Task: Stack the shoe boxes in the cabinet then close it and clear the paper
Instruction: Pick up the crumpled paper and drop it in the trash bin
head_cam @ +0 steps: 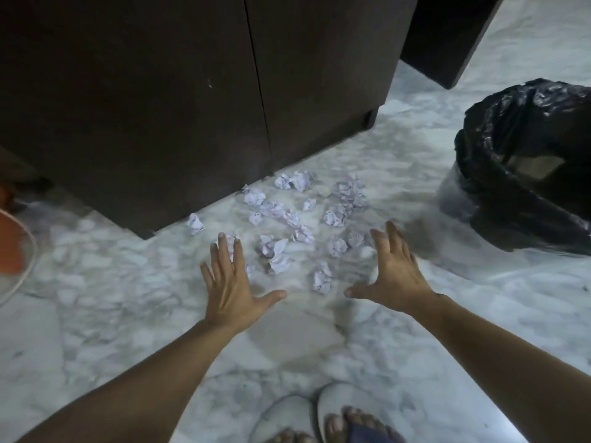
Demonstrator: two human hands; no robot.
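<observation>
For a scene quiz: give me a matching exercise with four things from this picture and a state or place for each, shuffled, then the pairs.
Things:
1. cabinet
2. paper balls
3. bin
4. hands (left, right)

States or places:
A. lined with a black bag, at right
B. doors shut
C. open, fingers spread above the floor
D. scattered on the marble floor in front of the cabinet

Pairs: 1-B, 2-D, 3-A, 4-C

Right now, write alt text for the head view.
Two open hands, left hand and right hand, reach toward crumpled paper balls scattered on a marble floor. Behind stands a closed dark cabinet; a black-lined bin sits right.
</observation>
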